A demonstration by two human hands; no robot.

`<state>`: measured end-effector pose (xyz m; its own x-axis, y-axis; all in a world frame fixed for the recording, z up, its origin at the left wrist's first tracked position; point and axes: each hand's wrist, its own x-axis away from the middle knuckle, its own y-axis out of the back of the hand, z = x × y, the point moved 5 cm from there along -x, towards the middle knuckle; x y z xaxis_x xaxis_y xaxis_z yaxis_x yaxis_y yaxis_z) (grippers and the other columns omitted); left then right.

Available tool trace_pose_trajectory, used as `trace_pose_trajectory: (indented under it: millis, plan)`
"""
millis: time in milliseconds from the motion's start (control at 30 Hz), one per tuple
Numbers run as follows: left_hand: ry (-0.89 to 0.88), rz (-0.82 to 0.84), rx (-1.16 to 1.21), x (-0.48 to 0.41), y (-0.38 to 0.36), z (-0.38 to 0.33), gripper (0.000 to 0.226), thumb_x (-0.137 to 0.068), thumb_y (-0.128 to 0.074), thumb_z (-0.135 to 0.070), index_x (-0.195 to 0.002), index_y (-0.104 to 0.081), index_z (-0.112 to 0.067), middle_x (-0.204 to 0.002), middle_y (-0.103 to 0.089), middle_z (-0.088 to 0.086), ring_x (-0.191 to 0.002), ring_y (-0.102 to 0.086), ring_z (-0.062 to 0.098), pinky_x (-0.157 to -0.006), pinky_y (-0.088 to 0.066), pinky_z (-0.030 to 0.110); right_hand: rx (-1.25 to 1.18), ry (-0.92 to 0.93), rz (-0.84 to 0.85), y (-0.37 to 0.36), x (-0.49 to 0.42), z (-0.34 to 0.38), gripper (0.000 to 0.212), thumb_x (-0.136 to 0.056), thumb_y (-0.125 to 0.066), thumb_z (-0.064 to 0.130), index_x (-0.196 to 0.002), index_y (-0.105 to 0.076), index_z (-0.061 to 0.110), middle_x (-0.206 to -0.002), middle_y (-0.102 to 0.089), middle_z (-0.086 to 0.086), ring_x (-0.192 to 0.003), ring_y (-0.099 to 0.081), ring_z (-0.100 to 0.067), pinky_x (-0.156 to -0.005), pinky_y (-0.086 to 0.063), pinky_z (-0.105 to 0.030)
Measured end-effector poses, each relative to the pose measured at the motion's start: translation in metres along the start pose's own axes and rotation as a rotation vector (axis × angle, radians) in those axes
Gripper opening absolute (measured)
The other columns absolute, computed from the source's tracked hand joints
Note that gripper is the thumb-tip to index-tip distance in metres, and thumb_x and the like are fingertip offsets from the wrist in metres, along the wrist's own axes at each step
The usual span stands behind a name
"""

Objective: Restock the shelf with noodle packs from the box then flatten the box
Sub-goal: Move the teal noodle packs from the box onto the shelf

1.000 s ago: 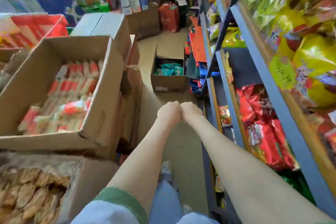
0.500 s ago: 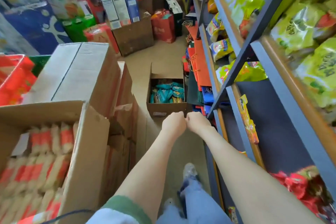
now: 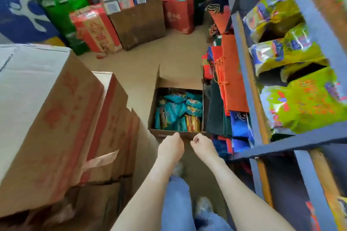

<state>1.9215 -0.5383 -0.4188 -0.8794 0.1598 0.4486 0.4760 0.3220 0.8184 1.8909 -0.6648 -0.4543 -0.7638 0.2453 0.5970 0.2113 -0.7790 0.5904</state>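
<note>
Left hand point(image 3: 170, 149) and right hand point(image 3: 203, 146) hover curled and empty near the floor box point(image 3: 180, 78) beside the shelf point(image 3: 293, 141); its noodle packs point(image 3: 178, 110) look light, crinkly and probably slippery; pinch their sealed edges.

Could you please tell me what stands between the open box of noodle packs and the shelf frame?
In the head view, paper gift bags fill the gap between box and shelf: orange bags, a dark green bag and blue bags.
</note>
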Motion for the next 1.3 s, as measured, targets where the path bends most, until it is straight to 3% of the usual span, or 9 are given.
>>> trace_pose_trajectory:
  millis: [167, 333, 533, 633, 733, 833, 967, 1100, 1300]
  plan:
    - [0.011, 0.006, -0.006, -0.132, -0.06, 0.039, 0.024, -0.098, -0.036, -0.023, -0.102, -0.054, -0.007, -0.103, -0.066, 0.014, -0.096, -0.062, 0.033, -0.079, -0.05, 0.038, -0.057, 0.039, -0.009, -0.058, -0.141, -0.008, 0.018, -0.094, -0.052, 0.023, -0.107, -0.054, 0.011, -0.102, -0.057, -0.004, -0.097, -0.054, -0.022, -0.081, -0.044, -0.031]
    - [0.015, -0.001, -0.017, -0.243, -0.119, 0.082, 0.025, -0.098, -0.036, -0.024, -0.099, -0.054, -0.007, -0.097, -0.066, 0.013, -0.091, -0.063, 0.033, -0.073, -0.049, 0.037, -0.093, 0.001, 0.024, -0.123, -0.282, -0.006, 0.043, -0.091, -0.056, 0.019, -0.129, -0.042, 0.006, -0.125, -0.05, -0.013, -0.113, -0.05, -0.028, -0.088, -0.04, -0.033]
    - [0.045, -0.009, -0.17, -0.316, -0.17, 0.127, 0.026, -0.093, -0.042, -0.02, -0.113, -0.055, -0.01, -0.106, -0.064, 0.011, -0.1, -0.059, 0.031, -0.085, -0.044, 0.037, -0.201, -0.119, 0.106, -0.194, -0.396, -0.024, 0.079, -0.084, -0.067, 0.027, -0.142, -0.017, 0.01, -0.144, -0.035, -0.015, -0.13, -0.038, -0.033, -0.106, -0.035, -0.043]
    - [0.109, 0.085, -0.162, -0.328, -0.19, 0.145, 0.033, -0.092, -0.043, -0.017, -0.123, -0.048, -0.009, -0.116, -0.06, 0.011, -0.109, -0.055, 0.031, -0.09, -0.043, 0.038, -0.061, -0.151, 0.08, -0.219, -0.423, -0.028, 0.086, -0.08, -0.071, 0.035, -0.143, -0.019, 0.006, -0.14, -0.041, -0.017, -0.129, -0.038, -0.035, -0.106, -0.035, -0.042]
    - [0.166, 0.16, -0.094, -0.333, -0.196, 0.151, 0.025, -0.094, -0.041, -0.014, -0.117, -0.047, -0.008, -0.117, -0.056, 0.012, -0.111, -0.053, 0.032, -0.087, -0.044, 0.04, 0.202, -0.175, 0.039, -0.223, -0.433, -0.029, 0.07, -0.084, -0.066, 0.041, -0.136, -0.038, 0.004, -0.135, -0.043, -0.014, -0.126, -0.038, -0.032, -0.103, -0.035, -0.039]
    - [0.159, 0.199, -0.084, -0.334, -0.19, 0.147, 0.022, -0.094, -0.041, -0.013, -0.115, -0.047, -0.008, -0.117, -0.055, 0.012, -0.111, -0.052, 0.032, -0.089, -0.045, 0.042, 0.321, -0.122, 0.033, -0.22, -0.432, -0.022, 0.041, -0.09, -0.058, 0.03, -0.124, -0.052, 0.009, -0.132, -0.044, -0.012, -0.123, -0.036, -0.03, -0.103, -0.033, -0.039]
    - [0.142, 0.169, -0.062, -0.331, -0.167, 0.127, 0.03, -0.094, -0.041, -0.012, -0.123, -0.045, -0.01, -0.12, -0.05, 0.011, -0.112, -0.051, 0.03, -0.088, -0.047, 0.044, 0.166, -0.103, 0.07, -0.198, -0.404, -0.009, 0.037, -0.093, -0.051, 0.022, -0.126, -0.042, 0.009, -0.122, -0.055, -0.015, -0.111, -0.053, -0.034, -0.085, -0.044, -0.04]
    - [0.114, 0.156, 0.0, -0.31, -0.136, 0.093, 0.043, -0.092, -0.042, -0.009, -0.134, -0.036, -0.009, -0.132, -0.041, 0.011, -0.119, -0.044, 0.03, -0.092, -0.043, 0.042, 0.057, -0.06, -0.041, -0.136, -0.352, -0.008, 0.032, -0.092, -0.051, 0.021, -0.121, -0.04, 0.013, -0.112, -0.059, -0.01, -0.098, -0.059, -0.031, -0.067, -0.046, -0.034]
    - [0.045, 0.21, 0.102, -0.266, -0.1, 0.044, 0.06, -0.089, -0.046, -0.007, -0.145, -0.024, -0.008, -0.142, -0.034, 0.013, -0.126, -0.04, 0.032, -0.097, -0.04, 0.044, -0.117, -0.031, -0.16, -0.064, -0.266, -0.014, 0.029, -0.087, -0.057, 0.022, -0.115, -0.048, 0.021, -0.11, -0.06, -0.002, -0.096, -0.058, -0.022, -0.083, -0.053, -0.04]
